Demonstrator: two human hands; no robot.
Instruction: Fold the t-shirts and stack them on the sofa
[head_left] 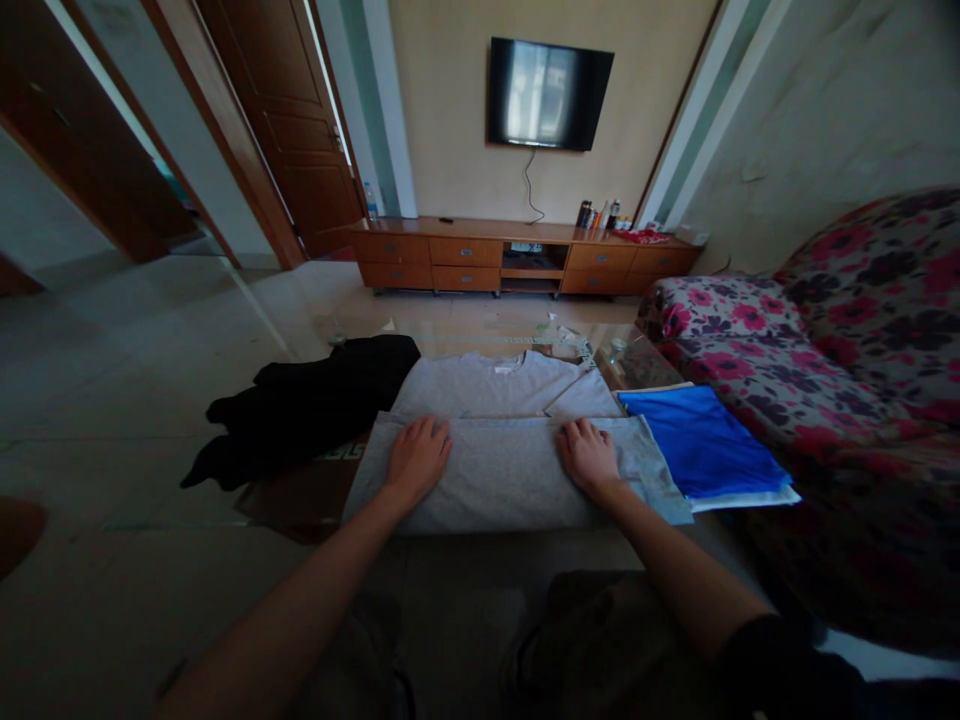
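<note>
A grey T-shirt (495, 470) lies on a glass-topped table, its lower part folded up toward the collar, which faces away from me. My left hand (417, 460) rests flat on the folded layer near its left side, fingers at the fold's upper edge. On the right part of the same layer lies my right hand (589, 456), fingers stretched forward and slightly bent. Both hands press on the cloth from above and neither is closed around it.
Black clothing (307, 405) is heaped left of the shirt. Folded blue cloth (705, 440) with a white layer beneath lies to the right. A floral sofa (817, 380) stands at the right. Beyond the glass table (465, 340) are a wooden TV cabinet (465, 250) and a wall television (550, 95).
</note>
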